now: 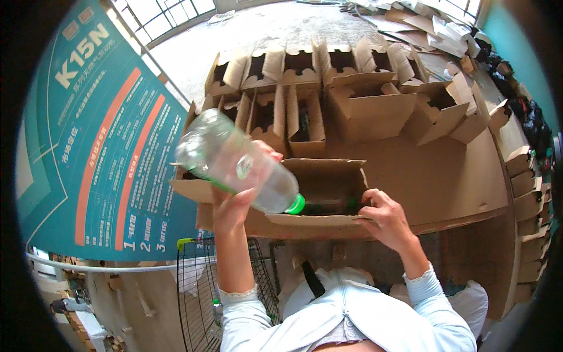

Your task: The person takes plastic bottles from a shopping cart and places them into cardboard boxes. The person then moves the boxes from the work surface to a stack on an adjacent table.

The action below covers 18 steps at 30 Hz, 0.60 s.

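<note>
The left hand (233,206) holds a tilted bottle (226,155) over the near box (328,176). The right hand (386,218) grips its right end. Far boxes (375,111) stand in rows.

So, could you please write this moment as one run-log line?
left hand: holds clear bottle, tilted, green cap lower | right hand: touches right end of open cardboard box | beyond: more open boxes

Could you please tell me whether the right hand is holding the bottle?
No, the left hand holds the clear bottle, while the right hand is at an open box.

Two hands (385,216), one large bottle (239,163), one cart (198,281) show
</note>
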### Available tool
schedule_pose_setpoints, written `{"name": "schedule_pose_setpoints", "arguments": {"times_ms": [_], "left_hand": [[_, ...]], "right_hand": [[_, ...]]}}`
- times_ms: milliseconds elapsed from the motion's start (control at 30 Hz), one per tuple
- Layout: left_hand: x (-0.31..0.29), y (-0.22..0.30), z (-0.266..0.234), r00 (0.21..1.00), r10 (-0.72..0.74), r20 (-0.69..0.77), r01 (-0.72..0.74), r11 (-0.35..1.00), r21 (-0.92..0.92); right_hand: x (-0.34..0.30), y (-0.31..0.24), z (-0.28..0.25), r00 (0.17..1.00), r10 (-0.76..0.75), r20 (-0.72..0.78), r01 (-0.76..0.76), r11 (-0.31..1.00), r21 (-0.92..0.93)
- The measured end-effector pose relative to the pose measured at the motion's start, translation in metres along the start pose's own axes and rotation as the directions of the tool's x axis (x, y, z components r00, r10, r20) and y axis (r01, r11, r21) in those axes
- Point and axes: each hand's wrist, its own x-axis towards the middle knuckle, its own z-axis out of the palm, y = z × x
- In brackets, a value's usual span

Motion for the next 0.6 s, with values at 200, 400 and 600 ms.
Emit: {"name": "schedule_pose_setpoints", "arguments": {"times_ms": [200,400,600], "left_hand": [[0.041,-0.033,0.030,0.916,-0.260,0.307,-0.110,0.573,0.813],[0.033,-0.076,0.034,0.403,-0.903,0.148,-0.055,0.138,0.989],[0.020,-0.097,0.010,0.125,-0.949,0.288,0.014,0.292,0.956]], "right_hand": [[0.000,0.008,0.003,0.996,-0.005,-0.087,0.015,0.994,0.112],[0.000,0.011,0.006,0.998,-0.006,-0.069,0.017,0.987,0.157],[-0.003,0.018,0.005,0.998,-0.046,-0.034,0.052,0.980,0.195]]}}
